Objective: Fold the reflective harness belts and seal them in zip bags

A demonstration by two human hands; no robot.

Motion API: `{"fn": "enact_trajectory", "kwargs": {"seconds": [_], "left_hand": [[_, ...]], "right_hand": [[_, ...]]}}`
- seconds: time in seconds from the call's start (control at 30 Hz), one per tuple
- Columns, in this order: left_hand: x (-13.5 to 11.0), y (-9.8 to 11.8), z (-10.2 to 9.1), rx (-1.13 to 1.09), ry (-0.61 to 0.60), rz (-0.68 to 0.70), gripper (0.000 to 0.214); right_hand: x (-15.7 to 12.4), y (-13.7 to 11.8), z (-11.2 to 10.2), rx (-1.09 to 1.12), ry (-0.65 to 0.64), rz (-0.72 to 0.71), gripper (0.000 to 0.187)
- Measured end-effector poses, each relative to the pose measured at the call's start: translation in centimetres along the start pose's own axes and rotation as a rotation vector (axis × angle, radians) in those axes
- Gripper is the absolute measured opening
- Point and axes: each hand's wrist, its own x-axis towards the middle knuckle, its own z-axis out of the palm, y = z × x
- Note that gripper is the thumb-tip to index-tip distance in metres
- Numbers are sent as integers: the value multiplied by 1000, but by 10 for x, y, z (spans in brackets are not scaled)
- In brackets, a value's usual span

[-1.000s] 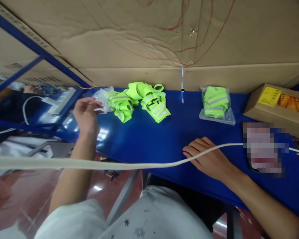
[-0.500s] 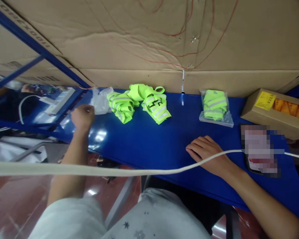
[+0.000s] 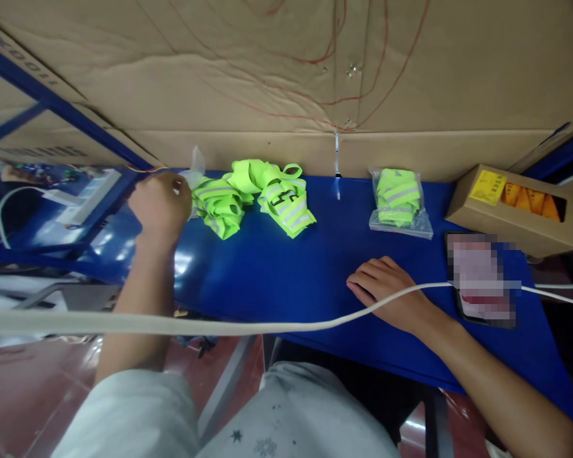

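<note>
My left hand (image 3: 160, 203) is closed on a clear plastic bag (image 3: 194, 170) at the far left of the blue table (image 3: 286, 273). Right beside that bag lie two loose neon-yellow reflective vests (image 3: 218, 203) (image 3: 284, 200). My right hand (image 3: 391, 292) rests flat on the table near its front edge, fingers stretched out and holding nothing. A folded vest sealed in a clear bag (image 3: 400, 200) lies further back, between my right hand and the wall.
A cardboard wall (image 3: 286, 70) closes the back of the table. A cardboard box with orange contents (image 3: 516, 203) stands at the right, and a phone (image 3: 480, 280) lies beside my right hand. A white cable (image 3: 219, 326) crosses the view. A blue rack (image 3: 52, 102) stands left.
My left hand drew back, closed into a fist, then moved forward and took hold of the clear plastic bag. My right hand stayed flat on the table.
</note>
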Motion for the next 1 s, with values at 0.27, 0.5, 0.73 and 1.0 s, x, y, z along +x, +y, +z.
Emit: {"fn": "enact_trajectory", "kwargs": {"seconds": [0.27, 0.5, 0.73, 1.0], "left_hand": [[-8, -23, -12, 108, 61, -13, 41], [-90, -44, 15, -104, -2, 34, 29], [-132, -15, 13, -309, 4, 194, 41], [-71, 95, 25, -594, -510, 859, 56]], "right_hand": [[1, -2, -5, -40, -40, -34, 21], [0, 0, -2, -21, -11, -13, 21], [0, 0, -3, 8, -57, -6, 22], [1, 3, 0, 75, -110, 133, 20]]}}
